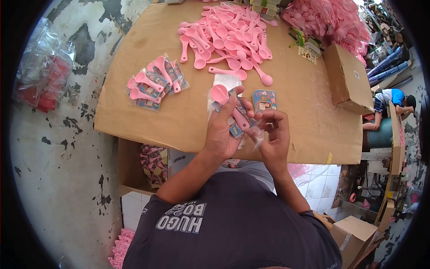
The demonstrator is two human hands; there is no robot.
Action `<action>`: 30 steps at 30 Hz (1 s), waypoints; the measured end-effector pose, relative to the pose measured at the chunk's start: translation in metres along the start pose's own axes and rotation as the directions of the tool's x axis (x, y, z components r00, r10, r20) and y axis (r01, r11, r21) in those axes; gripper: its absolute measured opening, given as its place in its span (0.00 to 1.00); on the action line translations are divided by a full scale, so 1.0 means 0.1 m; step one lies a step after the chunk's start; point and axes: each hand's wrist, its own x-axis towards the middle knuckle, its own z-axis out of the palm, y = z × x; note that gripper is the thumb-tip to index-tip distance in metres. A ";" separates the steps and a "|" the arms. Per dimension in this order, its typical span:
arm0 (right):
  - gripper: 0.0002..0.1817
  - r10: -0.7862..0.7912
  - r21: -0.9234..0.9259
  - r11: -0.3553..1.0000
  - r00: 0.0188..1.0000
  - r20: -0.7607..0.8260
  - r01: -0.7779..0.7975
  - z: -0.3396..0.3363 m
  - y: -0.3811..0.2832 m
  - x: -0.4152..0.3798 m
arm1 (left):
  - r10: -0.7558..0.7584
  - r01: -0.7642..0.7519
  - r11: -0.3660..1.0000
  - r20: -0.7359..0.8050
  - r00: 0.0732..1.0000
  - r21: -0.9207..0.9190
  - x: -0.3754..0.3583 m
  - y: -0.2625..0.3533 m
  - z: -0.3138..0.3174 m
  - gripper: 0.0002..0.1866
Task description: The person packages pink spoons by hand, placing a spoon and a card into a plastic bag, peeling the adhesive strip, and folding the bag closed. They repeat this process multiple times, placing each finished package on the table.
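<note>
My left hand (222, 127) is closed around a pink spoon (239, 117) in a clear plastic bag, with a blue printed card behind it. The spoon's bowl points away from me, its handle toward my right hand. My right hand (275, 136) pinches the loose end of the clear bag (256, 135) near the handle tip. Just beyond my hands lie a stack of blue printed cards (265, 99) and some flat clear bags (227, 81). Left of them rests a small pile of bagged spoons with cards (157, 83).
A big heap of loose pink spoons (226, 36) covers the table's far middle. Bulging bags of spoons (329, 20) and a cardboard box (347, 78) stand at the right. Below the left edge, an open carton (130, 166) holds packed spoons. Another person (392, 101) is farther right.
</note>
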 end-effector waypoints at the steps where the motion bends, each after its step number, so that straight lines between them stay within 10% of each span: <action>1: 0.22 0.003 -0.003 1.000 1.000 0.002 -0.003 0.00 -0.03 0.01 | 0.000 0.000 1.000 -0.002 1.000 -0.004 0.00 0.02 0.00 0.20; 3: 0.22 -0.466 -0.447 0.760 0.875 0.131 0.472 -0.02 -0.14 0.06 | -0.026 0.026 1.000 -0.045 0.999 -0.001 0.00 0.08 0.00 0.19; 6: 0.18 -0.520 -0.356 0.670 0.754 0.402 0.652 -0.19 -0.26 0.09 | -0.059 0.059 0.998 -0.084 0.995 0.002 0.01 0.21 -0.07 0.22; 10: 0.15 -0.424 -0.211 0.862 0.884 0.197 0.460 -0.36 -0.21 0.14 | -0.115 0.114 0.993 -0.063 0.991 -0.015 0.00 0.37 0.03 0.24; 14: 0.20 -0.435 -0.591 0.577 0.825 0.361 0.563 -0.28 -0.32 0.31 | -0.237 0.236 0.970 -0.005 0.972 -0.065 -0.04 0.38 0.18 0.27; 18: 0.26 -0.425 -0.575 0.530 0.782 0.456 0.624 -0.12 -0.31 0.36 | -0.298 0.298 0.946 -0.018 0.954 0.123 -0.09 0.26 0.14 0.28; 24: 0.22 -0.509 -0.068 0.822 0.784 0.356 0.565 -0.27 -0.29 0.45 | -0.312 0.312 0.945 -0.015 0.950 0.095 -0.12 0.27 0.17 0.30; 26: 0.22 -0.564 -0.064 0.794 0.772 0.294 0.605 -0.31 -0.23 0.43 | -0.133 0.129 0.925 -0.012 0.991 0.358 -0.11 0.31 0.16 0.31; 28: 0.27 -0.158 -0.124 0.977 0.978 0.136 0.175 -0.30 -0.30 0.30 | -0.131 0.079 0.892 0.088 0.988 0.445 -0.13 0.34 0.14 0.31; 30: 0.35 -0.087 -0.117 0.987 0.973 0.212 0.114 -0.32 -0.27 0.26 | -0.157 0.016 0.743 0.151 0.976 0.669 -0.18 0.32 0.18 0.29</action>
